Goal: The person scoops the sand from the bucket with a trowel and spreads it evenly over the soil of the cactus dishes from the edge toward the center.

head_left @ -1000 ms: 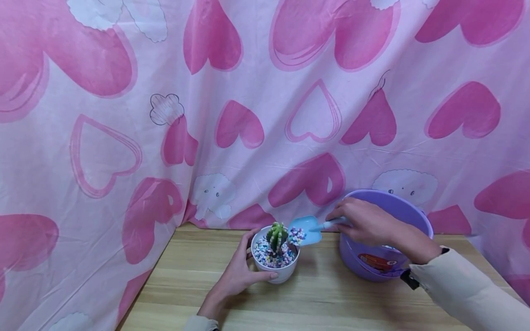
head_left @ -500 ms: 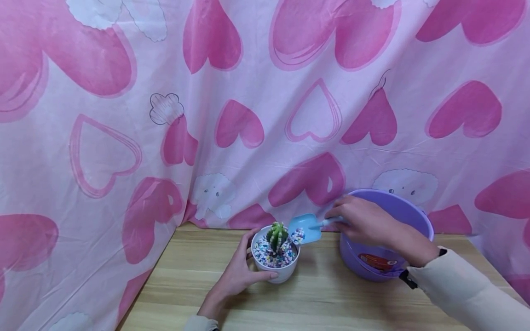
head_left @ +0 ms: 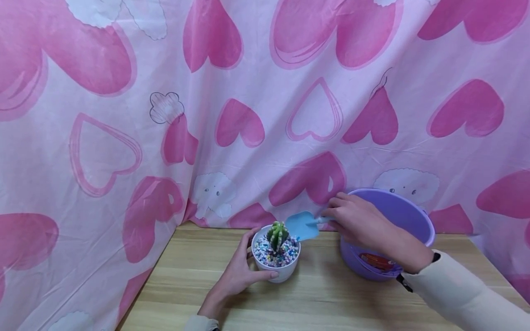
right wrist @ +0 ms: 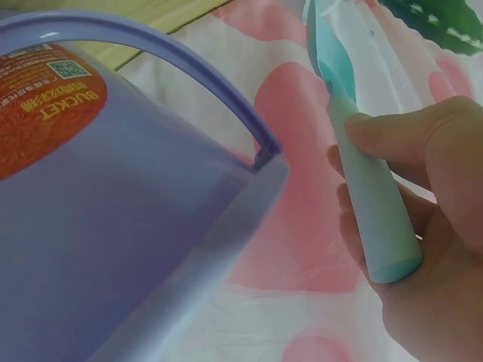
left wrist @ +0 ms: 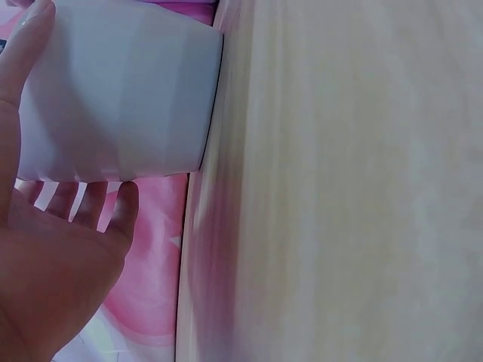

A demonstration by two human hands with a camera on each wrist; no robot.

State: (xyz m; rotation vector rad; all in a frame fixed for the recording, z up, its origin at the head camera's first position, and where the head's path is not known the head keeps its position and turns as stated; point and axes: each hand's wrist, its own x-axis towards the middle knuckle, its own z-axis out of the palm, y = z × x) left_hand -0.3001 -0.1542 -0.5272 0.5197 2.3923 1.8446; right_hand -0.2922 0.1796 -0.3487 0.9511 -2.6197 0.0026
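Observation:
A small white flowerpot (head_left: pixel 278 274) stands on the table, holding a green cactus (head_left: pixel 277 236) in a bed of multicoloured pebbles (head_left: pixel 265 254). My left hand (head_left: pixel 238 271) grips it, thumb at the near side and fingers round the left; the left wrist view shows the fingers (left wrist: pixel 92 202) against the pot wall. In my right hand (head_left: pixel 358 223) is a light blue trowel, gripped by its handle (right wrist: pixel 373 196). Its blade (head_left: pixel 303 225) tilts over the pot's right rim, with a few pebbles at its lower edge and the rest of it bare.
Right of the pot stands a purple bucket (head_left: pixel 414 220), partly covered by my right forearm; its handle (right wrist: pixel 189 60) and red label show in the right wrist view. Pink heart-print cloth (head_left: pixel 240 174) rises behind the wooden table (head_left: pixel 323 299).
The trowel blade has tilted further and shifted slightly left, and its pebbles have slid off into the pot. The left hand and pot have stayed in place.

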